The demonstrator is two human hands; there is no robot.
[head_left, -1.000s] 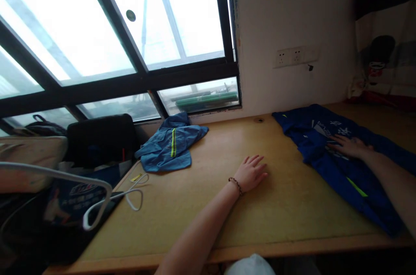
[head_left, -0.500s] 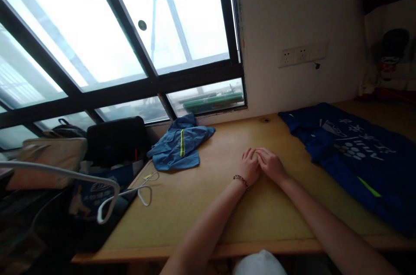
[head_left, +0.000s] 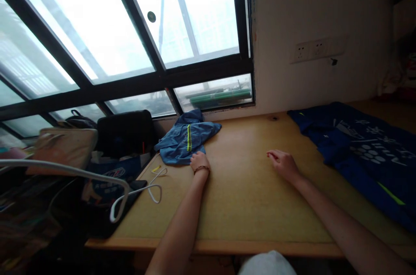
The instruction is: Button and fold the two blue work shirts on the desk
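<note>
My left hand (head_left: 199,162), with a bead bracelet at the wrist, reaches to the near edge of a crumpled light-blue garment with a yellow-green stripe (head_left: 186,136). Its fingers are curled on the cloth's hem. My right hand (head_left: 283,163) rests on the wooden table (head_left: 247,197) near the middle, fingers loosely curled, holding nothing. A dark-blue garment with white print (head_left: 364,149) lies spread flat at the right, apart from both hands.
A white hanger (head_left: 136,192) lies at the table's left edge. Bags (head_left: 125,132) are piled to the left below the window (head_left: 130,40). A wall socket (head_left: 316,48) sits on the white wall behind.
My hands, joined at the table's middle half a second ago, have parted. The left hand moved left to the light-blue garment. The right hand had left the dark-blue garment before that.
</note>
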